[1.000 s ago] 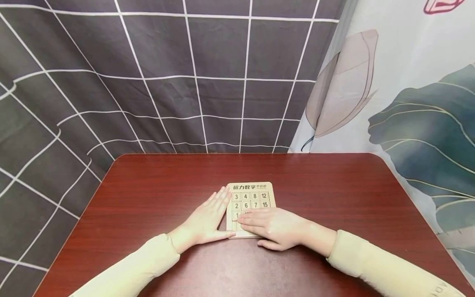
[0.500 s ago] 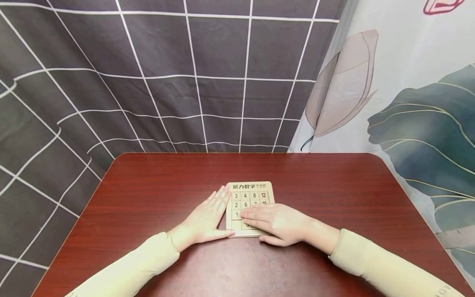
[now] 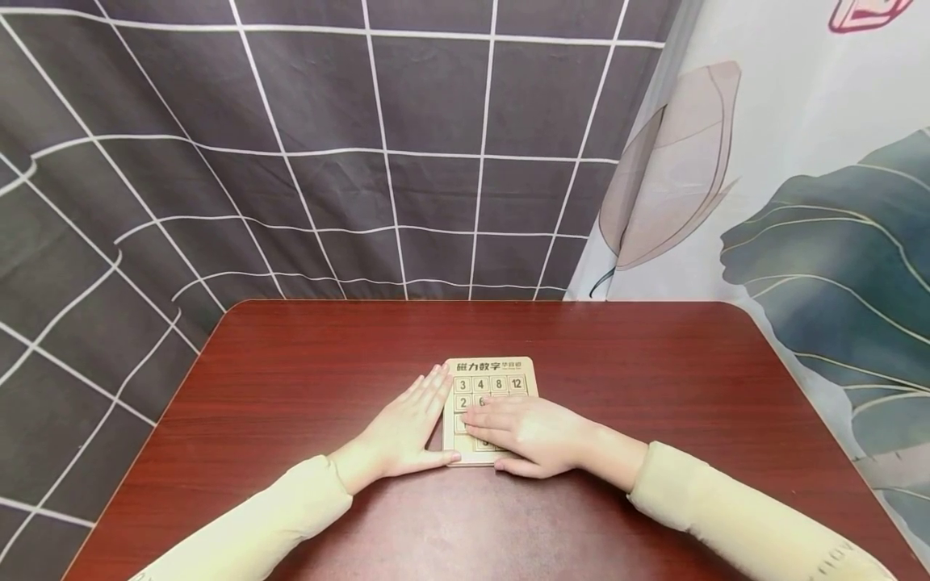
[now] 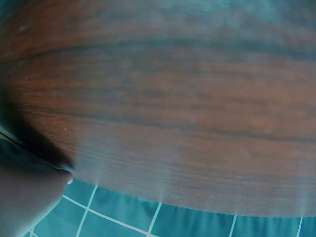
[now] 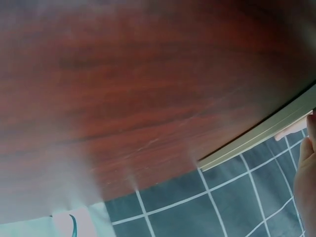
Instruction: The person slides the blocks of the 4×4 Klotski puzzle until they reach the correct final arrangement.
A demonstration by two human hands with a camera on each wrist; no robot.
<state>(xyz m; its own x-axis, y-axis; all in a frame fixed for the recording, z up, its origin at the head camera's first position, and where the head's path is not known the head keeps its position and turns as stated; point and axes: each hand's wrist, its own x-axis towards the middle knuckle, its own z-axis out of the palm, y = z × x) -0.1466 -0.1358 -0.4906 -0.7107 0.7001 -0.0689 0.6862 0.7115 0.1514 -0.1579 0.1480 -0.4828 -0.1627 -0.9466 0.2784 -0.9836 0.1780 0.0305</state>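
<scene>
A wooden number slide puzzle (image 3: pixel 488 366) lies flat on the table, its top row reading 3, 4, 8, 12. Along its left edge rest the straight fingers of my left hand (image 3: pixel 395 432), thumb stretched out to the lower left corner. My right hand (image 3: pixel 545 436) lies over the lower right part, fingers straight, fingertips on the tile in the third row at the left. That hand hides most of the lower tiles; a bare slot shows at the bottom left. In the right wrist view the puzzle's edge (image 5: pixel 247 143) runs beside my right hand (image 5: pixel 306 185).
The reddish-brown wooden table (image 3: pixel 327 339) reaches back to a dark grid-patterned curtain (image 3: pixel 429 194). At the right hangs a white curtain (image 3: pixel 785 105) with leaf prints. The left wrist view shows mostly tabletop (image 4: pixel 173 98).
A bottom-row tile has slid right, leaving the bottom left slot bare. My right hand shifted right and up, then back left over the third row. My left hand stays in place.
</scene>
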